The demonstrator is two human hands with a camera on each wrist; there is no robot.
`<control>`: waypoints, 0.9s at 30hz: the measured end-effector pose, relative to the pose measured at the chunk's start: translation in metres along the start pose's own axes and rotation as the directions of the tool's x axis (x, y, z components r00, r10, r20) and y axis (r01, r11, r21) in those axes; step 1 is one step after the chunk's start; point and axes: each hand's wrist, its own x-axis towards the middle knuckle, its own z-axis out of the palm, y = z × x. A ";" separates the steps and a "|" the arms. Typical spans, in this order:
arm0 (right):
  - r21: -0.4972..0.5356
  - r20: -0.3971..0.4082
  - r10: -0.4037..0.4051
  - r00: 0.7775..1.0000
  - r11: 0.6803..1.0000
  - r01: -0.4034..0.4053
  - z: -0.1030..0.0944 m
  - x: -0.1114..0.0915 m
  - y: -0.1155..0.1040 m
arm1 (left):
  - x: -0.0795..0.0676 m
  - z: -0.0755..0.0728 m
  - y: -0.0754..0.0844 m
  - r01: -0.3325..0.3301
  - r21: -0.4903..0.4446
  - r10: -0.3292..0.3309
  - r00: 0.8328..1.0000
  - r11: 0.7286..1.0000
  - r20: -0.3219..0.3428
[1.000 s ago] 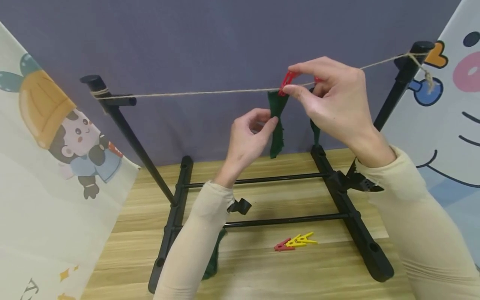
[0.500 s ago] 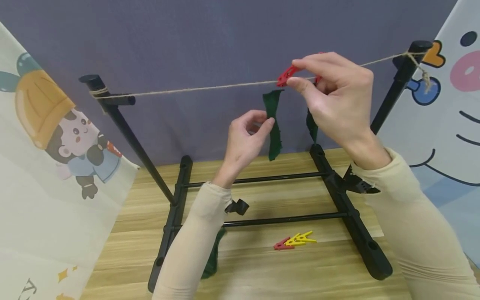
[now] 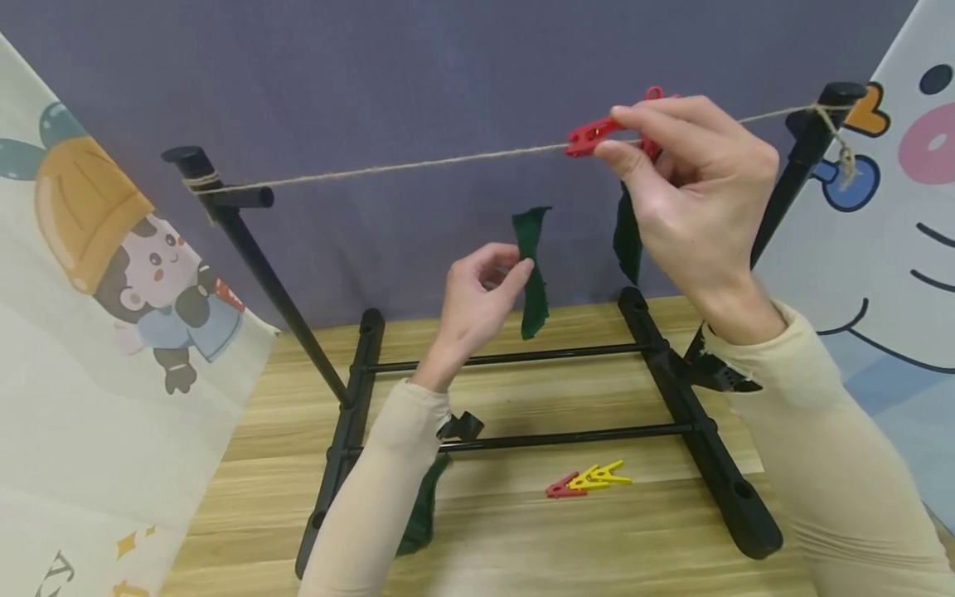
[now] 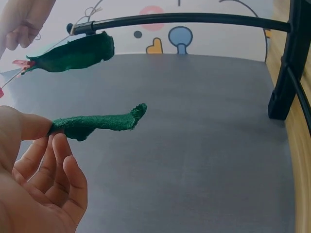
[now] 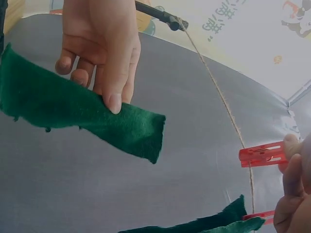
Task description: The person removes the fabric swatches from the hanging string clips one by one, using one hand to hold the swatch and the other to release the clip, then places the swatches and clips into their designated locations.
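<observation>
Green cloth (image 3: 531,228) and red peg (image 3: 589,138), apart.
Seen from here, the left hand (image 3: 477,298) pinches the cloth below the string (image 3: 373,170); the right hand (image 3: 705,182), higher, pinches the peg at the string. Good pegging probably needs the cloth's top edge raised there.

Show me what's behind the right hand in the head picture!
Behind the right hand peek the string, a red peg and a hanging green cloth. The hand covers some of each, so those parts can't be seen.
</observation>
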 end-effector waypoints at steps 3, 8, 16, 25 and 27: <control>0.005 -0.009 -0.006 1.000 1.000 0.006 0.001 -0.002 0.001 | -0.002 -0.002 -0.002 0.009 0.003 -0.008 1.000 1.000 -0.007; 0.018 -0.028 -0.015 1.000 1.000 0.015 0.002 -0.004 0.002 | -0.003 -0.006 -0.006 0.020 0.009 -0.020 1.000 1.000 -0.018; 0.023 0.001 -0.017 1.000 1.000 0.017 0.001 -0.011 0.004 | -0.006 -0.010 -0.009 0.022 0.001 -0.021 0.999 1.000 -0.036; 0.020 0.045 -0.011 0.999 1.000 0.010 0.003 -0.022 0.008 | -0.010 -0.015 -0.013 0.027 -0.002 -0.027 0.999 1.000 -0.032; 0.020 0.059 -0.013 0.998 1.000 0.011 0.004 -0.024 0.008 | -0.011 -0.015 -0.015 0.032 0.003 -0.032 0.999 0.999 -0.032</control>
